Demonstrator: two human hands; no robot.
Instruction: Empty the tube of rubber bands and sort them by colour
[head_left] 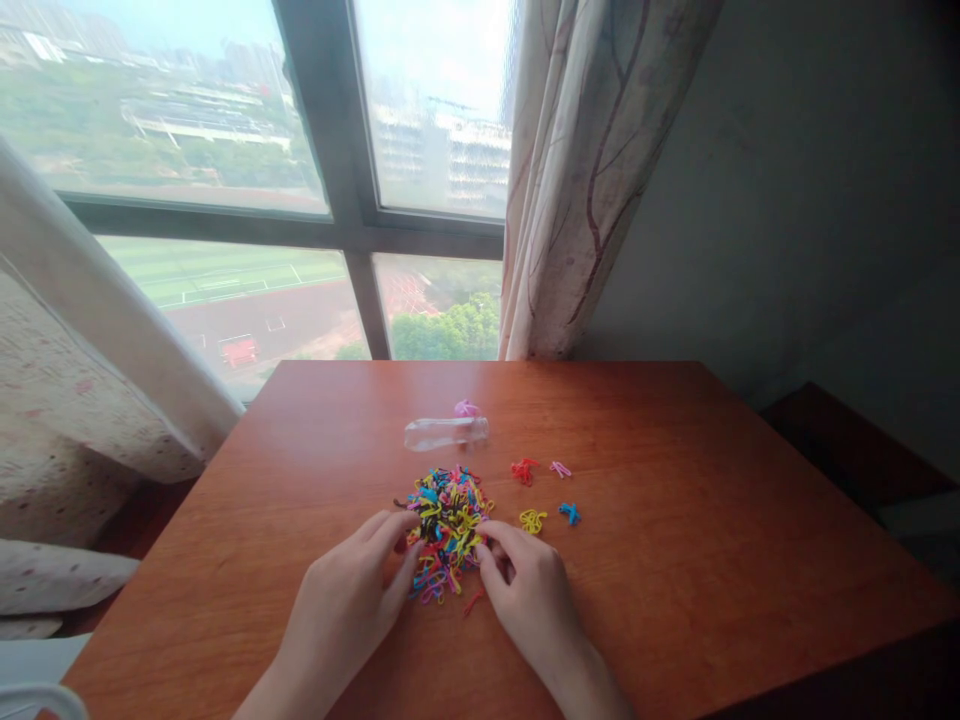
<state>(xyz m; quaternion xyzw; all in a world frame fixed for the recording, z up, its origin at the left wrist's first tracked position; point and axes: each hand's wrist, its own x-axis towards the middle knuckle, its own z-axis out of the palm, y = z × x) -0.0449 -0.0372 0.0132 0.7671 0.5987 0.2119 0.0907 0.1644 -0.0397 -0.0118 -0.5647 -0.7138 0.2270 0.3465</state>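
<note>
A heaped pile of small coloured rubber bands (452, 505) lies on the wooden table, with yellow, blue, black, pink and red ones mixed together. At the pile's left edge is my left hand (349, 580), its thumb and index finger apart and touching or nearly touching the bands. My right hand (529, 580) reaches in from the other side, thumb and index tips a little apart at the bands, its other fingers curled underneath. Beside the pile sit small groups: red bands (523, 471), yellow bands (533, 521), blue bands (570, 513) and pink bands (560, 469).
Behind the pile a clear plastic container (445, 433) lies on its side, with a purple-pink clump (466, 408) just beyond it. One red band (472, 602) lies near the pile's front. The table (675, 560) meets a window (345, 230) with curtains (577, 180).
</note>
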